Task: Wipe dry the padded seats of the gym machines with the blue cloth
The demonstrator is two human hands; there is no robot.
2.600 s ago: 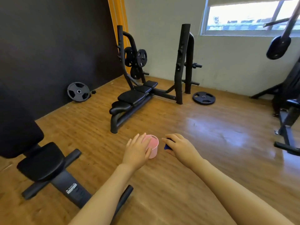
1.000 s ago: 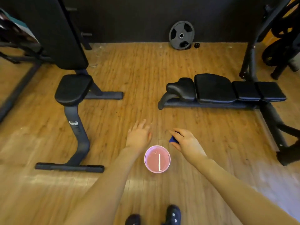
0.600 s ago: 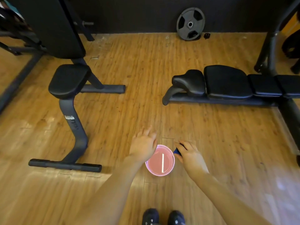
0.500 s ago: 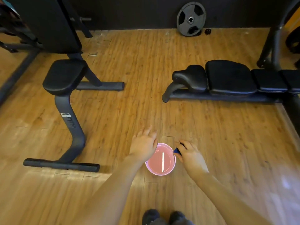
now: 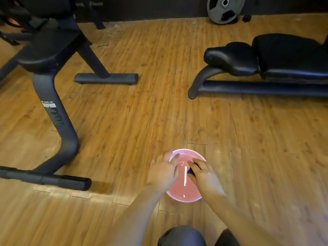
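1. Far left: seat pad (image 5: 48,50) of the upright machine sat above a curved post (image 5: 53,114); its floor bar (image 5: 44,178) ran along the floor toward the bucket, with a strip of bare boards between them.
2. Second floor bar (image 5: 106,78) lay behind, well apart from the hands.
3. Wooden floor (image 5: 142,112) was open through the middle, between the two machines.
4. Left hand (image 5: 163,173) rested on the left rim of the pink bucket (image 5: 184,197), fingers straight and spread, holding nothing.
5. Bucket stood on the floor and held liquid with a bright reflected streak.
6. Right hand (image 5: 204,176) was over the bucket's right side, fingers curled around the blue cloth (image 5: 190,171); only a small dark-blue bit showed at the grip.
7. Right: flat bench pads (image 5: 266,54) were low, with the base rail (image 5: 257,88) nearest the bucket but well apart from it.
8. Weight plate (image 5: 223,9) leaned on the back wall.
9. Knees (image 5: 182,237) were at the bottom edge, just behind the bucket.
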